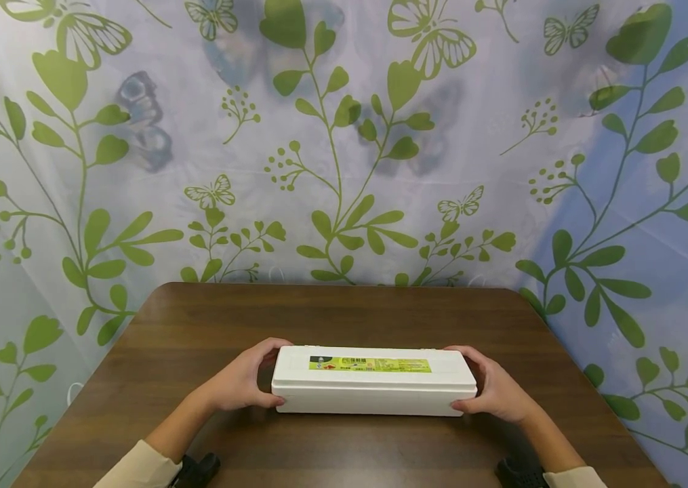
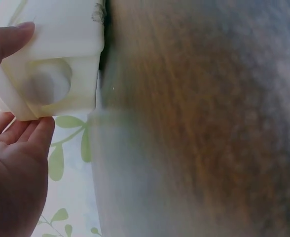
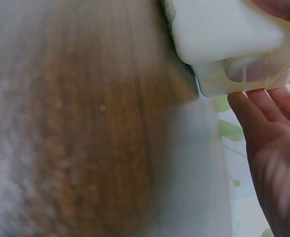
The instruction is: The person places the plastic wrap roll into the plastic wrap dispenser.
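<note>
A long white cling film box (image 1: 374, 401) with a green and yellow label (image 1: 370, 364) on its lid lies crosswise over the brown table. At its left end my left hand (image 1: 245, 381) grips it, thumb on the near side and fingers on the far side. My right hand (image 1: 498, 388) holds the opposite end the same way. The left wrist view shows a round recess (image 2: 49, 81) in the end wall of the box. Similar rounding appears at the box's right end (image 3: 219, 29) in the right wrist view. Whether the underside touches the table cannot be told.
The brown wooden tabletop (image 1: 344, 315) has rounded far corners. Behind it and at both sides hangs a pale curtain (image 1: 344, 169) with green leaves and butterflies. Each wrist wears a black strap, the left one (image 1: 197, 469) and the right one (image 1: 517, 472), below light sleeves.
</note>
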Action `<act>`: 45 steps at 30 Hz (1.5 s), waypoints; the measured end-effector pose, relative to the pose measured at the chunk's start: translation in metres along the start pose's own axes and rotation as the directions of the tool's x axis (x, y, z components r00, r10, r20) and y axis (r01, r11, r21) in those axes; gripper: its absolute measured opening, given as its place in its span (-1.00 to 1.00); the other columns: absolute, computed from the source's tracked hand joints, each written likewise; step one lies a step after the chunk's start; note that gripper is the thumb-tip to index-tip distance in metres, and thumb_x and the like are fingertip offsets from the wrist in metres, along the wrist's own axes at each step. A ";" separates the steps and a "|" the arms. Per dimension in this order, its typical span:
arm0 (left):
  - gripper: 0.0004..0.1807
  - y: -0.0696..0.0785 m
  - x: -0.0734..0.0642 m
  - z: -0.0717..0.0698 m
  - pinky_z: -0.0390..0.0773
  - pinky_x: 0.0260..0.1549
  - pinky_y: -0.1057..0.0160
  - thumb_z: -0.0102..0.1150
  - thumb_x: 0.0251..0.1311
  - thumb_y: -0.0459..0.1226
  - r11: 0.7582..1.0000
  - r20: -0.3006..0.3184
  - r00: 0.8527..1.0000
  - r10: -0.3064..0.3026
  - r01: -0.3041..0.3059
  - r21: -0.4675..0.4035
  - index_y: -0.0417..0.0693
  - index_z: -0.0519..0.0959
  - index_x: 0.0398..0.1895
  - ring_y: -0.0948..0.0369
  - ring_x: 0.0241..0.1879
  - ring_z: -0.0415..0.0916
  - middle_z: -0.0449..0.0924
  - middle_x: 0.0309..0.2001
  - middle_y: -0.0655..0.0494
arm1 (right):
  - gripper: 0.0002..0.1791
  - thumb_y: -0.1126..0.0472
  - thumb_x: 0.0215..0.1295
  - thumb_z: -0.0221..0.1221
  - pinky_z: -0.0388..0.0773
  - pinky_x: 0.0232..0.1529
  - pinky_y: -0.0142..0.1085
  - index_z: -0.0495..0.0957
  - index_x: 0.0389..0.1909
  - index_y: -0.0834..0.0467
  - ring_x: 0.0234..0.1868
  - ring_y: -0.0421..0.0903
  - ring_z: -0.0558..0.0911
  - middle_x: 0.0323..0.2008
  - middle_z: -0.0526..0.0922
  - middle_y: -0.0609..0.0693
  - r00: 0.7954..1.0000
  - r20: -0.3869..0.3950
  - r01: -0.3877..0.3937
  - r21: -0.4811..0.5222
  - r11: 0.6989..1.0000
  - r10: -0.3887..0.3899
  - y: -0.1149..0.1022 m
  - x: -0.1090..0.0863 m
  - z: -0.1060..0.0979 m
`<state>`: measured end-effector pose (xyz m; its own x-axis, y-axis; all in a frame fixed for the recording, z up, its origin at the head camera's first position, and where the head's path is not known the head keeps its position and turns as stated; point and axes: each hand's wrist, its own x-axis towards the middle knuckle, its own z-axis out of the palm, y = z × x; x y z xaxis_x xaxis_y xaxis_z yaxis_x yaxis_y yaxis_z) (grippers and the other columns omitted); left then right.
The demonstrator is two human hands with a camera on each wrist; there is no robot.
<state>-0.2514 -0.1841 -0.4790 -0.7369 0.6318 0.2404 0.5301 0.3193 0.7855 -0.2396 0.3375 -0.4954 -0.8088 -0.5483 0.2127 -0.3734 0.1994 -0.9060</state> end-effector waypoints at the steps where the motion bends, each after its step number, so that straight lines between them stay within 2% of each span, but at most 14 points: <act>1: -0.07 -0.001 0.000 0.000 0.43 0.33 0.37 0.67 -0.11 -0.18 1.000 -0.001 1.000 0.006 -0.006 0.006 0.02 0.32 0.35 0.17 0.28 0.48 0.47 0.26 0.18 | -0.05 0.46 0.01 0.47 0.73 -0.14 -0.10 0.23 0.44 0.23 0.03 -0.11 0.62 0.18 0.49 0.19 1.000 -0.003 0.000 -0.004 1.000 0.000 0.000 0.000 0.000; 12: -0.10 0.001 0.000 0.003 0.44 0.31 0.37 0.63 -0.07 -0.22 0.999 -0.014 0.999 0.046 -0.046 0.029 -0.01 0.32 0.35 0.19 0.21 0.48 0.48 0.23 0.20 | -0.05 0.45 -0.04 0.50 0.71 -0.13 -0.17 0.27 0.41 0.24 0.02 -0.14 0.61 0.18 0.50 0.16 0.998 -0.046 0.044 -0.055 0.998 -0.046 0.005 0.001 0.002; 21: -0.09 0.003 0.001 0.003 0.47 0.27 0.37 0.63 -0.14 -0.29 0.998 -0.030 0.999 0.030 -0.029 0.050 -0.01 0.33 0.34 0.21 0.17 0.49 0.48 0.21 0.21 | -0.05 0.43 -0.06 0.53 0.71 -0.12 -0.19 0.30 0.40 0.23 0.03 -0.16 0.62 0.19 0.53 0.07 0.997 -0.067 0.040 -0.075 0.996 -0.045 0.002 0.001 0.003; 27: -0.10 0.005 0.000 0.002 0.44 0.28 0.40 0.63 -0.11 -0.28 1.000 -0.022 1.000 -0.006 0.007 0.021 -0.03 0.32 0.33 0.14 0.20 0.48 0.47 0.23 0.11 | -0.05 0.43 -0.03 0.51 0.72 -0.13 -0.16 0.28 0.42 0.22 0.03 -0.14 0.63 0.18 0.52 0.13 0.999 -0.027 0.016 -0.046 0.999 -0.017 0.001 0.002 0.001; 32: -0.08 0.001 -0.001 0.001 0.36 0.31 0.48 0.64 -0.09 -0.28 1.000 0.007 1.000 -0.001 0.001 -0.027 -0.06 0.29 0.35 0.12 0.26 0.44 0.43 0.27 0.03 | -0.05 0.44 0.01 0.48 0.72 -0.17 -0.12 0.23 0.44 0.23 0.02 -0.12 0.61 0.19 0.47 0.22 1.000 0.020 0.007 -0.038 0.999 -0.006 0.002 0.002 -0.001; 35: -0.06 0.000 -0.002 0.000 0.31 0.32 0.52 0.64 -0.08 -0.26 0.999 0.018 1.000 0.002 -0.001 -0.043 -0.06 0.27 0.37 0.12 0.29 0.41 0.41 0.29 0.03 | -0.04 0.44 0.03 0.46 0.73 -0.26 -0.09 0.19 0.45 0.22 0.01 -0.11 0.60 0.19 0.44 0.22 0.999 0.038 -0.004 -0.039 0.999 0.005 0.001 0.002 -0.001; 38: -0.06 0.000 -0.002 -0.001 0.34 0.35 0.44 0.63 -0.03 -0.20 0.999 0.023 1.000 0.002 -0.001 -0.041 -0.07 0.26 0.39 0.07 0.32 0.41 0.40 0.32 0.01 | 0.00 0.44 0.04 0.46 0.73 -0.34 -0.07 0.15 0.48 0.19 0.01 -0.12 0.59 0.22 0.42 0.19 0.998 0.050 -0.022 -0.037 0.999 0.024 -0.001 0.002 -0.002; 41: -0.14 0.002 -0.003 -0.001 0.40 0.40 0.19 0.55 0.11 -0.13 0.998 0.025 0.999 -0.028 0.029 -0.049 -0.04 0.26 0.41 0.02 0.37 0.39 0.40 0.34 0.01 | 0.02 0.45 0.05 0.45 0.73 -0.37 -0.07 0.11 0.51 0.22 0.03 -0.13 0.59 0.25 0.39 0.16 0.998 0.062 -0.028 -0.026 0.999 0.030 -0.004 0.001 -0.002; 45: -0.27 0.006 -0.003 -0.001 0.37 0.37 -0.12 0.40 0.28 -0.13 0.994 0.025 0.997 -0.076 0.077 -0.073 -0.01 0.26 0.42 -0.04 0.41 0.37 0.40 0.35 0.00 | -0.05 0.44 0.18 0.34 0.73 -0.20 -0.14 0.06 0.54 0.30 0.08 -0.16 0.59 0.29 0.40 0.12 0.997 0.059 -0.047 -0.017 0.999 0.048 -0.007 0.000 -0.003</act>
<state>-0.2467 -0.1853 -0.4745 -0.7642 0.6232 0.1661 0.4396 0.3149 0.8412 -0.2390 0.3385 -0.4881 -0.7976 -0.5851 0.1467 -0.3424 0.2390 -0.9087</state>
